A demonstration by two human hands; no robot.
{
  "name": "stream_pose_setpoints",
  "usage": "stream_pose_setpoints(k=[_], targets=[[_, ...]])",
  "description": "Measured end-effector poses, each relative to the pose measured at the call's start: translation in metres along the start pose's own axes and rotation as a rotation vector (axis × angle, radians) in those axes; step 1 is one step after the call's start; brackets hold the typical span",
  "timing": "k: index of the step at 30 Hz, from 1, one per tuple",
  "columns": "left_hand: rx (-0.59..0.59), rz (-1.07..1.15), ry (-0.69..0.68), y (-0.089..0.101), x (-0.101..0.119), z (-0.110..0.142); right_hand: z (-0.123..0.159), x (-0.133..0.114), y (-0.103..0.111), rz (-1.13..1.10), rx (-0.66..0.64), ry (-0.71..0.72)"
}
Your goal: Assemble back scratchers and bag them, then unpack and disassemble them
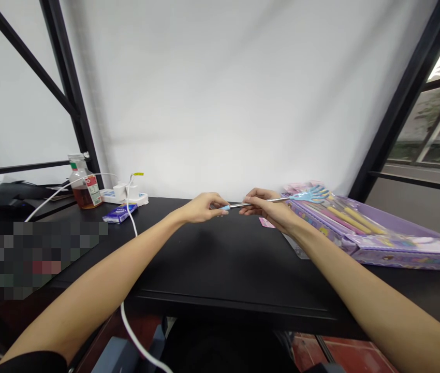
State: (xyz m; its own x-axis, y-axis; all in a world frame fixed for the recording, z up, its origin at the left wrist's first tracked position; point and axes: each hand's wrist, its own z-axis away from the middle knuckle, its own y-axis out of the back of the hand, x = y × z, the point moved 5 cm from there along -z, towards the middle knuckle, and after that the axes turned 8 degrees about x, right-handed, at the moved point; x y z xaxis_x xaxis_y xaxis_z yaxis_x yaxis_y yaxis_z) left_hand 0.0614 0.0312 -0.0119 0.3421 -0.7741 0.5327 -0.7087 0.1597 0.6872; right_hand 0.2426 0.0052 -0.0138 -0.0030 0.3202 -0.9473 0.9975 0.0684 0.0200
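Both my hands hold a thin telescopic back scratcher (282, 199) above the black table (223, 264). It has a metal rod and a light blue hand-shaped head (311, 195) that points right. My left hand (204, 207) pinches the blue handle end at the left. My right hand (268, 210) is closed round the metal rod near its middle. The two hands are close together at the far middle of the table.
A purple display box (398, 241) of several more scratchers lies at the right, with a small pink tag (266, 223) beside it. At the left stand a bottle of brown liquid (84, 184), a white power strip (127, 196) with cables and a blue packet (119, 213).
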Motion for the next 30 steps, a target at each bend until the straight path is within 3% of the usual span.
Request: stream_pose_setpoints(k=[9,14,22,30], targets=[[-0.042,0.079,-0.075,0.008,0.020,0.006,0.006,0.006,0.001,0.102,-0.216,-0.068],[-0.009,0.090,-0.044,0.008,0.025,0.006,0.007,0.007,-0.001,0.140,-0.182,0.018],[-0.029,0.147,0.057,-0.001,0.011,0.005,0.001,0.019,0.001,0.279,-0.121,0.131],[-0.049,0.176,-0.046,-0.014,0.037,0.001,0.008,0.009,-0.024,0.392,-0.113,0.140]])
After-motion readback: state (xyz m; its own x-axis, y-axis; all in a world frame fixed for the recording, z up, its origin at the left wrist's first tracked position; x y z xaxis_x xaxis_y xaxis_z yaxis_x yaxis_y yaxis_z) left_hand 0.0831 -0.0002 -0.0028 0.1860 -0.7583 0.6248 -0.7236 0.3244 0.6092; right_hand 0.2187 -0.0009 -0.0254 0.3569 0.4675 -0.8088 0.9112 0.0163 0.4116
